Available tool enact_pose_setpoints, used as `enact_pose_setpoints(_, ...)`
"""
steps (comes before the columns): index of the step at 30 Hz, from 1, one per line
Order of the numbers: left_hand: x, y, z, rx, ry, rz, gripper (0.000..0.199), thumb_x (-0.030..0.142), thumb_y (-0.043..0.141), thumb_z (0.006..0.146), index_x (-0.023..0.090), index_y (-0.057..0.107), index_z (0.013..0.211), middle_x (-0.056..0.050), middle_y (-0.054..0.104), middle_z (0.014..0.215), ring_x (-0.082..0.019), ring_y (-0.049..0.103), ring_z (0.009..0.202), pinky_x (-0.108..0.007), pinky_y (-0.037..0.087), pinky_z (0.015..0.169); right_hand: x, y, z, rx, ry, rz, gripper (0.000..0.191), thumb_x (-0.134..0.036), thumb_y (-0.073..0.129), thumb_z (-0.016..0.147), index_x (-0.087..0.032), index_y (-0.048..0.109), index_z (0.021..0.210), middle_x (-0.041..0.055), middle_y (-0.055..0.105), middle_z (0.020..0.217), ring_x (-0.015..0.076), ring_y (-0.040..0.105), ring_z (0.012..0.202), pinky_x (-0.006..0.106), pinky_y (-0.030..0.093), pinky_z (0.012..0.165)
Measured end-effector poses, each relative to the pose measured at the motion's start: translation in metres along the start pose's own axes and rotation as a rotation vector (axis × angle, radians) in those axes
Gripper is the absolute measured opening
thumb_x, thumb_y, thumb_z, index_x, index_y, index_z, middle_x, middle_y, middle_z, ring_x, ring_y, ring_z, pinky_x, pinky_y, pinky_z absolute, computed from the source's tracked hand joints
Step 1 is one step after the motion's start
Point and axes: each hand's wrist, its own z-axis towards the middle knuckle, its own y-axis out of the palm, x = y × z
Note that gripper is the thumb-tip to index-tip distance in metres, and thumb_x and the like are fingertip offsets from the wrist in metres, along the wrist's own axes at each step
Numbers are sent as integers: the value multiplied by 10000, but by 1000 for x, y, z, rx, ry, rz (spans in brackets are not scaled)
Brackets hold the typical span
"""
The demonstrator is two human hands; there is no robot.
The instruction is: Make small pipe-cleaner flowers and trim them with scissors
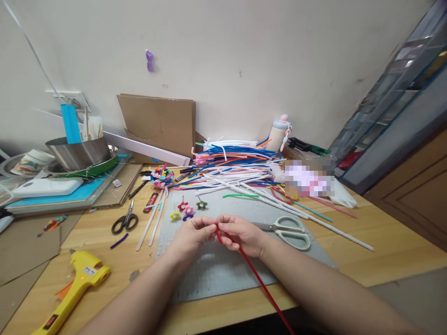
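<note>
Right, left hand [194, 234] and right hand [245, 235] both pinched closed on red pipe cleaner [261, 282], above grey mat [209, 279]; loose length runs near right, past bench [380, 225] edge. Could snag on right forearm [314, 284], tugging it from fingertip grip.

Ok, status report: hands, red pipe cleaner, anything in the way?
Left fingers, right fingers on red pipe cleaner. Long end crossing table edge. Green scissors close by, nothing visibly blocking.
</note>
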Motion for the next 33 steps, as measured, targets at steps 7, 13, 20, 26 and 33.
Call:
enact_pose_setpoints(7,10,6,-4,63,4,-71,268,272,803,549,139,671,740,0,636,611,-90,540,549,-240,419,606,-8,-11,-2,-175,113,-68,344,-447,551,818,-106,559,861,28,612,684,85,561,423,137,321,280)
enact_pose_setpoints(13,10,6,-3,99,-3,-117,286,257,819,522,131,670,732,2,636,601,-80,543,535,-228,422,588,-3,-13,-3,-207,168,-47,338,-411,471,873,-91,575,845,46,639,650,93,579,415,129,323,270)
enact_pose_setpoints(20,4,-1,1,71,12,-175,259,238,806,559,121,664,742,2,630,601,-76,554,531,-211,433,576,-2,-7,-6,-189,185,-23,310,-379,467,877,-92,584,898,40,647,649,87,580,414,125,317,273)
enact_pose_setpoints(26,2,-8,2,71,14,-236,243,214,795,583,124,658,763,13,631,624,-58,569,543,-173,448,570,-2,-2,-6,-159,184,-30,279,-377,489,858,-119,551,774,20,635,593,97,578,393,127,298,263)
enact_pose_setpoints(33,-1,-4,1,69,24,-280,263,221,805,570,128,636,749,5,645,629,-66,587,560,-175,468,597,-1,2,-5,-114,176,-66,274,-387,499,848,-127,541,772,11,628,581,94,564,372,131,282,255)
